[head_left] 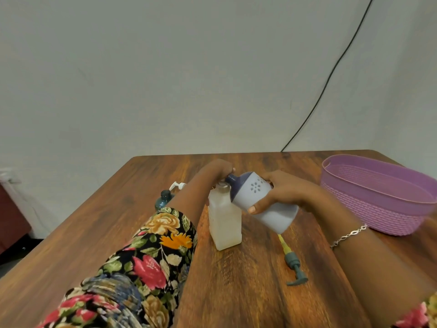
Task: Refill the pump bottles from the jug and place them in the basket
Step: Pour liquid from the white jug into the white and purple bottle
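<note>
Behind the left hand, a black sleeve with big flowers (red, orange); behind the right hand, a silver bracelet.

Basket right of bottle — pump lying between, nearer.

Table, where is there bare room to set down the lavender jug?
Bare table: the far edge behind the left hand and right hand; left of the dark teal bottle; near you, between the floral sleeve and the grey pump. Crowded: the middle round the translucent bottle and lavender jug, and the right by the purple basket.
</note>
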`<control>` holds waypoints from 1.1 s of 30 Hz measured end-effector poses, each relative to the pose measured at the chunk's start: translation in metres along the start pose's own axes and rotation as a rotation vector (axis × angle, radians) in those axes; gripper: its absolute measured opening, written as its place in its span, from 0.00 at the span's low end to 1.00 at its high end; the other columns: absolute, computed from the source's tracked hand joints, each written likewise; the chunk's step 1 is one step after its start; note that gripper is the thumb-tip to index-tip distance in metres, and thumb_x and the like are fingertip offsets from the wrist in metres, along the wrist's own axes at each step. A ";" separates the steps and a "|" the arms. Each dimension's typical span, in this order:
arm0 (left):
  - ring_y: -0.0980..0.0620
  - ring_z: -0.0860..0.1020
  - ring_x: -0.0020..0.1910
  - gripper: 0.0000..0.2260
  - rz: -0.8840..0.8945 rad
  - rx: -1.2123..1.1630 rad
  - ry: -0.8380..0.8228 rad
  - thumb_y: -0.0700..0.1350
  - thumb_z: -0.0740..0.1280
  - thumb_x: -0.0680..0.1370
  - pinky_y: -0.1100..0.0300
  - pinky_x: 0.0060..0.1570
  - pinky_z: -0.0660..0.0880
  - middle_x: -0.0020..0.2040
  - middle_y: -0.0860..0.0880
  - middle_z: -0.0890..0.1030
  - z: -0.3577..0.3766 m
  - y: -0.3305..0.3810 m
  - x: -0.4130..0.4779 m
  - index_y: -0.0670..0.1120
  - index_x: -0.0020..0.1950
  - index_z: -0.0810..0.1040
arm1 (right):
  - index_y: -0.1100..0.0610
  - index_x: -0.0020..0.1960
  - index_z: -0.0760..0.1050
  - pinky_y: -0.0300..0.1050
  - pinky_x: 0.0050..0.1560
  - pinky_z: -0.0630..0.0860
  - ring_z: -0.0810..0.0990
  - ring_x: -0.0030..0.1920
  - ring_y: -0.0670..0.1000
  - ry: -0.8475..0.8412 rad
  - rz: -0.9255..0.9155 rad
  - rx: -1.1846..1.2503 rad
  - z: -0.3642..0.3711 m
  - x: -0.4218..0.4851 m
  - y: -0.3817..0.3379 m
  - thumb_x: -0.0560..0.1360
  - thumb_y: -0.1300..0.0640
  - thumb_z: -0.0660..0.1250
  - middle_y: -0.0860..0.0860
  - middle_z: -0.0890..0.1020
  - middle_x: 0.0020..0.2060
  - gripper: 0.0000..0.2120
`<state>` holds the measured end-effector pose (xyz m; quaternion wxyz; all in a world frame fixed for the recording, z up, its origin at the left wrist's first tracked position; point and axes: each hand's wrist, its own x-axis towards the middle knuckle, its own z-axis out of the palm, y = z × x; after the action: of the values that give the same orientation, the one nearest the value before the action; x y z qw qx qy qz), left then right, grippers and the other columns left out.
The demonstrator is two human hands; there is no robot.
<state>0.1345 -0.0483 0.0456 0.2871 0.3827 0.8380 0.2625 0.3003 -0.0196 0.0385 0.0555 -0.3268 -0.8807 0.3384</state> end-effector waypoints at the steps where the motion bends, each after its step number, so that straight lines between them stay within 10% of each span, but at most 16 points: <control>1: 0.47 0.69 0.38 0.17 0.010 -0.024 0.014 0.45 0.56 0.80 0.51 0.54 0.71 0.46 0.44 0.74 0.000 0.000 0.001 0.38 0.67 0.68 | 0.56 0.58 0.72 0.47 0.49 0.78 0.78 0.49 0.52 0.003 0.003 0.012 0.001 0.000 0.000 0.64 0.53 0.76 0.52 0.78 0.50 0.25; 5: 0.44 0.74 0.40 0.22 -0.060 0.015 -0.074 0.53 0.55 0.80 0.50 0.32 0.73 0.47 0.40 0.74 -0.002 0.002 -0.007 0.38 0.66 0.67 | 0.56 0.58 0.72 0.45 0.46 0.77 0.78 0.48 0.52 0.003 0.005 0.060 0.000 -0.001 0.000 0.64 0.54 0.76 0.52 0.79 0.50 0.25; 10: 0.32 0.66 0.64 0.36 -0.188 -0.151 -0.172 0.67 0.59 0.72 0.41 0.34 0.71 0.70 0.41 0.63 -0.008 -0.001 -0.002 0.43 0.71 0.61 | 0.56 0.58 0.72 0.45 0.44 0.78 0.79 0.47 0.52 0.005 -0.010 0.077 -0.006 -0.003 -0.001 0.64 0.53 0.77 0.53 0.79 0.49 0.26; 16: 0.35 0.74 0.49 0.19 -0.131 -0.061 -0.130 0.53 0.59 0.78 0.43 0.34 0.74 0.58 0.37 0.72 -0.001 -0.005 0.004 0.40 0.60 0.68 | 0.56 0.57 0.72 0.45 0.44 0.78 0.79 0.47 0.52 -0.015 0.001 0.061 -0.002 -0.002 -0.001 0.63 0.53 0.77 0.52 0.79 0.49 0.26; 19: 0.36 0.73 0.57 0.16 -0.035 0.033 -0.080 0.43 0.58 0.79 0.48 0.41 0.74 0.62 0.36 0.72 0.003 -0.006 0.007 0.40 0.66 0.69 | 0.57 0.57 0.72 0.44 0.43 0.77 0.79 0.48 0.52 -0.015 0.006 0.075 0.003 0.000 0.001 0.63 0.54 0.77 0.52 0.79 0.49 0.25; 27: 0.31 0.67 0.62 0.35 -0.174 -0.141 -0.168 0.69 0.56 0.72 0.41 0.31 0.71 0.70 0.39 0.63 -0.005 -0.004 0.001 0.44 0.69 0.64 | 0.56 0.57 0.72 0.41 0.40 0.75 0.78 0.46 0.50 -0.018 -0.018 0.126 -0.003 -0.002 0.000 0.64 0.55 0.77 0.51 0.79 0.47 0.24; 33: 0.31 0.68 0.61 0.32 -0.175 -0.111 -0.142 0.65 0.55 0.75 0.42 0.31 0.73 0.69 0.38 0.64 -0.001 -0.006 0.006 0.43 0.69 0.63 | 0.56 0.58 0.72 0.42 0.42 0.76 0.79 0.47 0.51 -0.018 -0.012 0.117 -0.002 0.000 0.002 0.64 0.54 0.77 0.52 0.79 0.49 0.26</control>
<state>0.1272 -0.0472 0.0408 0.3883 0.3091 0.8300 0.2547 0.3019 -0.0178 0.0386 0.0685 -0.3146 -0.8619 0.3918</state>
